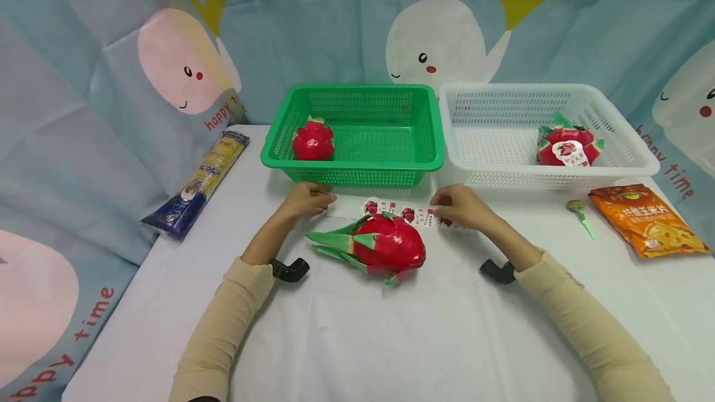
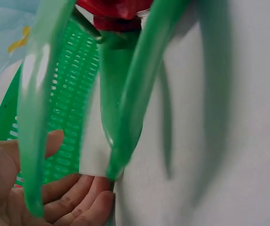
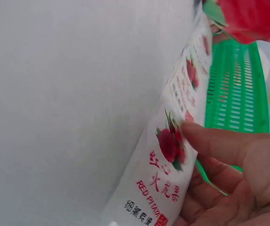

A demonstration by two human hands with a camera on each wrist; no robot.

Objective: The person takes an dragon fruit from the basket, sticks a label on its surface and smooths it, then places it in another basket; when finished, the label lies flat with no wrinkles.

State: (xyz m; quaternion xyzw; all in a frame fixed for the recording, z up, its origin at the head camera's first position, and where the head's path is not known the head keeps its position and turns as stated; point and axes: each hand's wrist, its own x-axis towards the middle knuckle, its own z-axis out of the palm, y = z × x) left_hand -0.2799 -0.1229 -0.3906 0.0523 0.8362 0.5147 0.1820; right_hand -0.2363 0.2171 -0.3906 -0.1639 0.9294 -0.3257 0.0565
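Note:
A strip of pitaya stickers [image 1: 346,206] lies lengthwise across the white table, printed with red fruit pictures. My right hand [image 1: 460,206] pinches its right part; the right wrist view shows the thumb on the printed face of the sticker strip [image 3: 165,160] and fingers behind. At the strip's left end, my left hand [image 1: 306,200] touches the blank edge with its fingers, thumb held apart, as the left wrist view shows. Just in front of the strip lies a red dragon fruit [image 1: 393,244] with long green leaves pointing left, covering part of the strip's lower edge.
Behind my hands stand a green basket [image 1: 352,165] holding one dragon fruit [image 1: 313,140] and a white basket [image 1: 497,123] holding a stickered one [image 1: 570,144]. A blue-yellow packet [image 1: 198,185] lies left; a lollipop [image 1: 581,216] and an orange snack bag [image 1: 648,221] lie right.

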